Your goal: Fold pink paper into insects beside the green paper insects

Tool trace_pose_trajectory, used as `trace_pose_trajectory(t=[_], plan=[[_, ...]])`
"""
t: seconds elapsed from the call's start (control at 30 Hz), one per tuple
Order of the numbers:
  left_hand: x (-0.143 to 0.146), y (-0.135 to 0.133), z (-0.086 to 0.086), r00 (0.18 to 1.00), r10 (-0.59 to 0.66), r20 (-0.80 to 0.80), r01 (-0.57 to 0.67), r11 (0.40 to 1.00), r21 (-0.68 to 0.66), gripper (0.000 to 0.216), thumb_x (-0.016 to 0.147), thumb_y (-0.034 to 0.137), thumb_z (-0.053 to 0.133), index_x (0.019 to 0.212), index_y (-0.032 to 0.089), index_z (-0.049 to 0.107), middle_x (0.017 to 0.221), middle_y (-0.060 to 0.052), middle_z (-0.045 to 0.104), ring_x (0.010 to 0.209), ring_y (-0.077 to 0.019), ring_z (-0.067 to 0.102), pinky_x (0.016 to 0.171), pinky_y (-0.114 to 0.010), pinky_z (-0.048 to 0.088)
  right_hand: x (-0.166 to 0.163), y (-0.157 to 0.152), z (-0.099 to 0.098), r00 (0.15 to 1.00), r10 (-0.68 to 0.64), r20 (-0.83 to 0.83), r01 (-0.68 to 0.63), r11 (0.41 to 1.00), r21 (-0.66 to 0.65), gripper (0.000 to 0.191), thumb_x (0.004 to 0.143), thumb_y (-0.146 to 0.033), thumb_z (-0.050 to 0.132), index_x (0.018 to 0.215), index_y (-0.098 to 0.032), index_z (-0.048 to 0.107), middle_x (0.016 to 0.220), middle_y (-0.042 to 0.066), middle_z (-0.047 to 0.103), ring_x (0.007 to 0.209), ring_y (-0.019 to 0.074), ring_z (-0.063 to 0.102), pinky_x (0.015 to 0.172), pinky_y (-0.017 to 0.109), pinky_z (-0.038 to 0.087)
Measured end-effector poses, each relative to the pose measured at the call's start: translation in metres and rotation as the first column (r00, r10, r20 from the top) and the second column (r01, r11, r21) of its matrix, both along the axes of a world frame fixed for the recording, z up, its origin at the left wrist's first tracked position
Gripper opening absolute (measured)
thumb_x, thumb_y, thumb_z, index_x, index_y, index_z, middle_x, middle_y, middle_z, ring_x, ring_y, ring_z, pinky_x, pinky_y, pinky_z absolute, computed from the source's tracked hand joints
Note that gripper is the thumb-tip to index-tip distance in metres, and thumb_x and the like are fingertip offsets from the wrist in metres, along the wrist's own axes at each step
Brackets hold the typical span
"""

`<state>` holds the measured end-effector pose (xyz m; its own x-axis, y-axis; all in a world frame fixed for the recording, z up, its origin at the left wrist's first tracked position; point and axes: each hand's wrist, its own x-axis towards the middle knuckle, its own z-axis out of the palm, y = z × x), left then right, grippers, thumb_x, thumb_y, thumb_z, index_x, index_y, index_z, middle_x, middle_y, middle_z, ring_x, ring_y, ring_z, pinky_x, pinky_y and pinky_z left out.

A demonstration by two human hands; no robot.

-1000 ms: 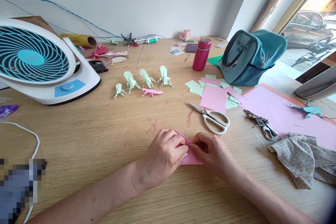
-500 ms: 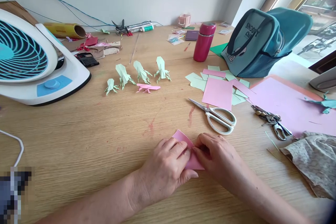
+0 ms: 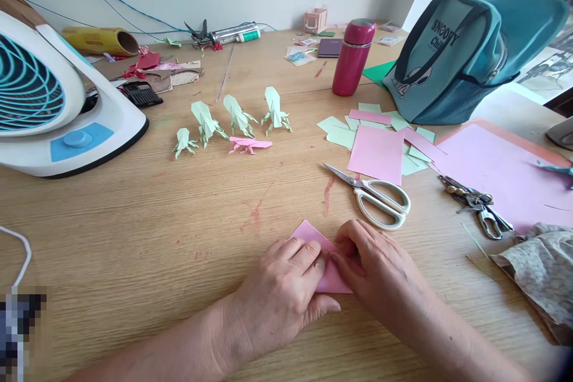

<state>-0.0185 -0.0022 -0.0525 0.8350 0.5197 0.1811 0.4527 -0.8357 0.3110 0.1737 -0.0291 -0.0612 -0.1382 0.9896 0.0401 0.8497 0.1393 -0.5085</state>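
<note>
A small folded pink paper (image 3: 308,233) lies on the wooden table (image 3: 134,233) near the front edge. My left hand (image 3: 282,292) rests on its left part, fingers curled and pressing the fold down. My right hand (image 3: 380,271) covers its right part, fingertips pinching the paper where both hands meet. Only the paper's top corner and a strip of its lower edge show. White-handled scissors (image 3: 380,197) lie just behind my right hand.
Several green origami figures (image 3: 233,116) and a pink one (image 3: 248,144) stand mid-table. Loose pink and green sheets (image 3: 376,152), keys (image 3: 477,206), a patterned cloth (image 3: 537,271), a teal backpack (image 3: 452,54), a magenta bottle (image 3: 351,57) and a white fan (image 3: 58,95) surround the work spot.
The view has tilted down and moved closer. Both hands stay on the pink paper, pressing it, and its top corner now shows a little more.
</note>
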Motion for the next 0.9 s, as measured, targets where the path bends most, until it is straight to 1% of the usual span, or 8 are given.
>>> trace_pose_trajectory(t=[0.1, 0.27, 0.33, 0.43, 0.6, 0.73, 0.8, 0.9], plan=[[-0.001, 0.0, -0.001, 1.0, -0.007, -0.004, 0.007, 1.0, -0.002, 0.048, 0.096, 0.051, 0.041, 0.106, 0.011, 0.065, 0.1, -0.011, 0.064, 0.092, -0.0256, 0.057, 0.084, -0.042, 0.052, 0.002, -0.001, 0.002, 0.999, 0.052, -0.012, -0.052, 0.999, 0.011, 0.008, 0.089, -0.017, 0.053, 0.082, -0.021, 0.052, 0.078, 0.003, 0.059, 0.068, 0.0183, 0.057, 0.064, 0.032, 0.042], [-0.002, 0.0, -0.001, 1.0, -0.011, -0.021, 0.011, 1.0, 0.004, 0.048, 0.094, 0.049, 0.048, 0.115, 0.009, 0.062, 0.106, -0.012, 0.064, 0.095, -0.0257, 0.057, 0.086, -0.041, 0.052, 0.01, -0.01, 0.006, 0.977, 0.211, -0.033, -0.209, 0.976, 0.062, 0.02, 0.095, -0.013, 0.042, 0.091, -0.021, 0.06, 0.083, 0.005, 0.059, 0.07, 0.0178, 0.057, 0.064, 0.031, 0.046], [-0.001, 0.001, 0.0, 1.0, -0.014, -0.024, 0.014, 1.0, 0.0, 0.048, 0.094, 0.048, 0.049, 0.116, 0.008, 0.061, 0.104, -0.012, 0.065, 0.094, -0.0259, 0.057, 0.085, -0.041, 0.053, 0.012, -0.015, 0.007, 0.966, 0.257, 0.007, -0.257, 0.962, 0.097, 0.021, 0.093, -0.011, 0.042, 0.095, -0.02, 0.061, 0.086, 0.007, 0.059, 0.071, 0.0183, 0.058, 0.062, 0.03, 0.048], [0.0, 0.001, 0.001, 1.0, -0.013, -0.018, 0.013, 1.0, 0.001, 0.046, 0.094, 0.047, 0.049, 0.115, 0.008, 0.062, 0.103, -0.011, 0.065, 0.093, -0.0258, 0.058, 0.083, -0.041, 0.053, 0.013, -0.021, 0.004, 0.95, 0.292, 0.107, -0.304, 0.944, 0.127, 0.018, 0.086, -0.008, 0.049, 0.094, -0.019, 0.061, 0.087, 0.008, 0.06, 0.071, 0.0201, 0.058, 0.061, 0.032, 0.05], [0.0, 0.0, 0.003, 0.999, -0.027, -0.038, 0.027, 0.999, 0.018, 0.046, 0.094, 0.046, 0.051, 0.116, 0.007, 0.063, 0.104, -0.012, 0.066, 0.091, -0.0253, 0.059, 0.081, -0.04, 0.054, 0.015, -0.024, -0.006, 0.929, 0.331, 0.163, -0.341, 0.939, 0.039, 0.032, 0.076, -0.004, 0.054, 0.101, -0.022, 0.061, 0.089, 0.008, 0.06, 0.077, 0.0241, 0.057, 0.065, 0.037, 0.053], [-0.002, -0.001, 0.003, 0.999, -0.038, -0.037, 0.041, 0.997, 0.073, 0.051, 0.092, 0.048, 0.053, 0.119, 0.005, 0.062, 0.114, -0.014, 0.067, 0.096, -0.0261, 0.059, 0.086, -0.04, 0.054, 0.02, -0.02, -0.003, 0.917, 0.363, 0.166, -0.369, 0.929, 0.004, 0.037, 0.079, -0.002, 0.051, 0.11, -0.021, 0.059, 0.099, 0.01, 0.061, 0.08, 0.0232, 0.058, 0.069, 0.036, 0.054], [-0.002, -0.002, 0.002, 0.998, -0.042, -0.036, 0.046, 0.992, 0.114, 0.053, 0.092, 0.048, 0.054, 0.121, 0.003, 0.062, 0.121, -0.014, 0.065, 0.1, -0.0269, 0.059, 0.09, -0.04, 0.053, 0.022, -0.016, 0.002, 0.898, 0.401, 0.181, -0.409, 0.913, 0.003, 0.035, 0.081, -0.001, 0.048, 0.107, -0.02, 0.061, 0.094, 0.01, 0.061, 0.078, 0.0221, 0.059, 0.068, 0.034, 0.055], [-0.003, -0.002, 0.003, 0.997, -0.049, -0.057, 0.058, 0.986, 0.157, 0.056, 0.092, 0.048, 0.053, 0.123, 0.002, 0.061, 0.124, -0.016, 0.064, 0.1, -0.0276, 0.058, 0.089, -0.04, 0.053, 0.023, -0.012, 0.008, 0.867, 0.435, 0.244, -0.453, 0.891, 0.018, 0.028, 0.08, 0.0, 0.047, 0.089, -0.021, 0.063, 0.084, 0.008, 0.06, 0.074, 0.0214, 0.058, 0.063, 0.032, 0.054]])
